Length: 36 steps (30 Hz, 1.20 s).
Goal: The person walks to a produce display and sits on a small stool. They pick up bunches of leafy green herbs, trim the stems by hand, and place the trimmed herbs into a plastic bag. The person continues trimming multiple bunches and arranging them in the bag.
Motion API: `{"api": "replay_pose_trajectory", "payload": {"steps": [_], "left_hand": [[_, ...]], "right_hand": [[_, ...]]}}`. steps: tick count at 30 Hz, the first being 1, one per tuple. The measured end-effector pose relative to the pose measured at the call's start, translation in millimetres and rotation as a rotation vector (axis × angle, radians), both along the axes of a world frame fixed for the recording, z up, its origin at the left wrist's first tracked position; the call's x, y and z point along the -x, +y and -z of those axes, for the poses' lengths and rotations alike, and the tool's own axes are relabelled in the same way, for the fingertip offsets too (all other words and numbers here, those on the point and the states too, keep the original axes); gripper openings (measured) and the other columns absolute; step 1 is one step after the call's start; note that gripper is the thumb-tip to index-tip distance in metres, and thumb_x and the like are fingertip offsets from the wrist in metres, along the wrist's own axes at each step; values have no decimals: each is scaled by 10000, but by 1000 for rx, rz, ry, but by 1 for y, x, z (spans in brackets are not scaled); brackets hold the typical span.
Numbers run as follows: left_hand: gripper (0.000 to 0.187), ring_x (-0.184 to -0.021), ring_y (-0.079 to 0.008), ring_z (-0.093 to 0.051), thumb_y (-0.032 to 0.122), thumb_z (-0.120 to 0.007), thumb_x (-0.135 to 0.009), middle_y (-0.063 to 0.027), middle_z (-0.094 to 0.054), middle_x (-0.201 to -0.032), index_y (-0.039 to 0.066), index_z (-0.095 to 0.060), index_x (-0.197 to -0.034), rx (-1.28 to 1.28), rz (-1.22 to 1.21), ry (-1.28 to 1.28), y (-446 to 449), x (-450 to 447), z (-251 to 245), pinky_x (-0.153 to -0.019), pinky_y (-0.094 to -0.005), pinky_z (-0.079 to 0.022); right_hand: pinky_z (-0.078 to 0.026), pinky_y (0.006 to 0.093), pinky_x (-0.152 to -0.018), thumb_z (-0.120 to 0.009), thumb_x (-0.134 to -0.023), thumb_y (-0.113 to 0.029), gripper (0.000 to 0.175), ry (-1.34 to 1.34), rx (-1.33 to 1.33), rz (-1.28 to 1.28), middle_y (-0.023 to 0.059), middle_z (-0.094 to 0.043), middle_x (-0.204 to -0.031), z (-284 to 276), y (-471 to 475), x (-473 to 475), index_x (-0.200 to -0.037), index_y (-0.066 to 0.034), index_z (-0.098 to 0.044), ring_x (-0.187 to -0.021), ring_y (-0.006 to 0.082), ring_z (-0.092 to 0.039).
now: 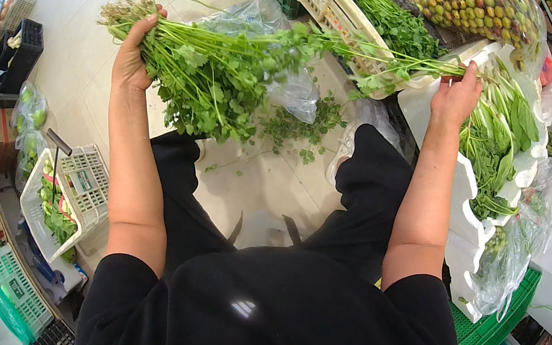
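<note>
My left hand (138,51) grips a thick bunch of cilantro (206,66) near its root end, with the leaves hanging toward the right. A few long cilantro stems (411,63) are pinched in the fingers of my right hand (458,91), and their leafy tips reach back to the bunch. That hand is just above a white foam box (457,227) holding leafy greens (499,129). Below the bunch, loose cilantro sprigs (306,125) lie on the tiled floor beside a clear plastic bag (295,93).
A cream plastic crate (332,10) with more green herbs (392,15) stands ahead on the right, near a bag of small round green-brown fruit (476,11). At left, a white basket (87,172) holds green vegetables. A green plastic crate (495,327) is under the foam box.
</note>
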<state>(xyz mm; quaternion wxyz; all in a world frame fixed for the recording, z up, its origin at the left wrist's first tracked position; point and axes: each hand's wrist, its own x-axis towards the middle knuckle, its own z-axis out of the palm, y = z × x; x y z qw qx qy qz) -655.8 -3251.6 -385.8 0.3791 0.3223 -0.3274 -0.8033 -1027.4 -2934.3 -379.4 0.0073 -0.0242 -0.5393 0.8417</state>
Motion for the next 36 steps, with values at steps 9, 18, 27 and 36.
{"api": "replay_pose_trajectory", "payload": {"steps": [9, 18, 27, 36], "left_hand": [[480, -969, -199, -624, 140, -673, -817, -93, -646, -1090, -13, -526, -1248, 259, 114, -21, 11, -8, -5, -868, -359, -527], [465, -957, -165, -610, 145, -712, -730, -64, -679, -1004, 8, -603, -1160, 308, 390, -133, 49, 24, -5, -882, -312, -479], [546, -965, -169, -601, 171, -716, -700, -62, -658, -1022, -1, -570, -1197, 277, 589, -238, 75, 44, -10, -881, -300, -471], [481, -950, -181, -631, 133, -750, -704, -94, -690, -1027, -4, -615, -1145, 302, 622, -256, 84, 52, -8, -872, -323, -491]], "right_hand": [[-526, 294, -756, -556, -960, -175, 181, 43, -150, -336, 2, -521, -844, 4, -9, -16, -1091, -51, -549, -758, 98, -523], [-403, 276, -774, -360, -965, -158, 350, -92, 123, -974, 8, -450, -904, 4, -38, -63, -1177, 42, -553, -829, 118, -423], [-424, 272, -791, -474, -921, -187, 286, 55, -223, -938, 17, -502, -940, 2, -36, -67, -1120, -9, -577, -820, 113, -490], [-404, 213, -609, -629, -890, -143, 205, 107, -298, -880, -29, -526, -822, 6, -34, -64, -1054, -55, -544, -664, 61, -474]]}}
